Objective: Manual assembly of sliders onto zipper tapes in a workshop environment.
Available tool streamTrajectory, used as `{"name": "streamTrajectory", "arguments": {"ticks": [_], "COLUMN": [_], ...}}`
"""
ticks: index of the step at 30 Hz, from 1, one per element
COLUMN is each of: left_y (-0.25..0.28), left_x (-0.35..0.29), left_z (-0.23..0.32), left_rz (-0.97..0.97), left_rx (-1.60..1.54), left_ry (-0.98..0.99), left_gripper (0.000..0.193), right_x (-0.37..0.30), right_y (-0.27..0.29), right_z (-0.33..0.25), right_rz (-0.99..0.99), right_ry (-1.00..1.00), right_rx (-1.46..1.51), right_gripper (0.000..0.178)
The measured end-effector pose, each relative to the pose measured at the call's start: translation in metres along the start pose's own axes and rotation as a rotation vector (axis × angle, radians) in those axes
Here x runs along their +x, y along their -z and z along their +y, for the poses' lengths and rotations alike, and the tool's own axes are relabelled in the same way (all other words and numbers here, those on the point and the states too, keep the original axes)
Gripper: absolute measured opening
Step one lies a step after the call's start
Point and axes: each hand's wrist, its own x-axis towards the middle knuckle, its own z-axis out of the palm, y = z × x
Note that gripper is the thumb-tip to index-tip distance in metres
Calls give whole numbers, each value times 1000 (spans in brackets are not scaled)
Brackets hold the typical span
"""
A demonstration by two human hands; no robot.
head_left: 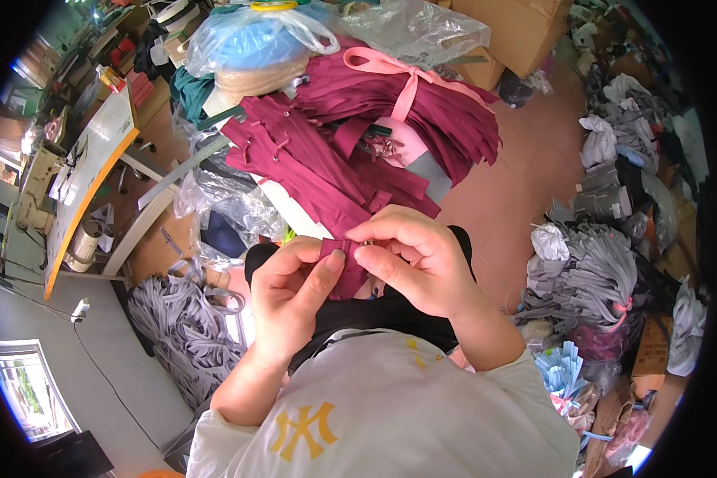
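Observation:
My left hand pinches a maroon fabric strip between thumb and fingers, just above my lap. Close beside it, my right hand is closed at the strip's upper end, thumb and forefinger nearly together. A small metallic bit shows at those fingertips, too small to name. Just beyond my hands lies a pile of maroon strips, some with short loops on them. Farther back, a thick bundle of maroon strips is tied with a pink ribbon. Between them, several small metal pieces lie on a pink surface.
A plastic-wrapped light blue roll stands at the back, near a cardboard box. Grey strips lie in a heap at left and a bundle at right. An orange-edged table is at far left. Light blue strips are lower right.

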Motion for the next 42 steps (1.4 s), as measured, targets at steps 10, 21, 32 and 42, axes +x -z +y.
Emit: {"name": "streamTrajectory", "arguments": {"ticks": [10,21,32,42], "left_y": [10,0,-6,-3], "left_x": [11,11,8,16], "left_z": [6,2,16,10], "left_rz": [-143,-115,-52,-79], "left_rx": [-233,-196,-15,414], "left_ry": [202,143,69,-261], "left_gripper": [22,12,8,5], "right_x": [15,4,9,9], "right_y": [13,16,7,3], "right_z": [9,4,5,-4], "right_rz": [-74,-25,8,6], "right_ry": [343,-11,175,247], "right_rx": [-243,149,-119,-335], "right_gripper": [7,16,11,5]}}
